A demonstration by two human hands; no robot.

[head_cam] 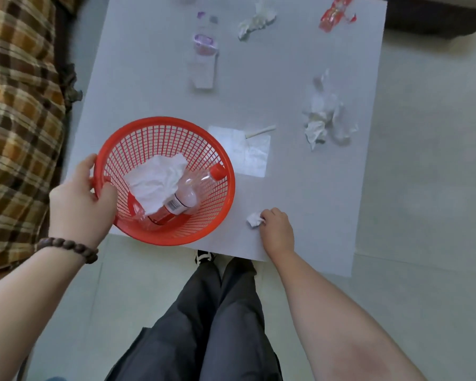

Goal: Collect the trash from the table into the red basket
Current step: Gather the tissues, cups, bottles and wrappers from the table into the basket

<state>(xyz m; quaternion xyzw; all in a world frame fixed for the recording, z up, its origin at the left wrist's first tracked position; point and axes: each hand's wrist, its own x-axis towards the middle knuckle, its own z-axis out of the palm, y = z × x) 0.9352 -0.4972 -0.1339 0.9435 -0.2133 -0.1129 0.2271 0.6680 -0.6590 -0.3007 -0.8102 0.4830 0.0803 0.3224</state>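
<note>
Right hand pinched a paper scrap while the left held the red basket at the surface's near edge.

The left hand (80, 199) was closed on the rim of the red basket (204, 224), which held a crumpled tissue (154, 182) and a plastic bottle (188, 192). The right hand (276, 229) had its fingers closed on a small paper wad (254, 219) lying on the surface (286, 174). Farther off lay a flat wrapper (248, 154), a paper stick (260, 131), crumpled tissues (324, 119), a second bottle (204, 56) and a red wrapper (334, 13).

The counter (154, 86) carries a foil sheet (245, 151); beyond it lie a clear bottle (204, 59), tissues (256, 22), a red wrapper (334, 13); right, crumpled paper (324, 116).
</note>
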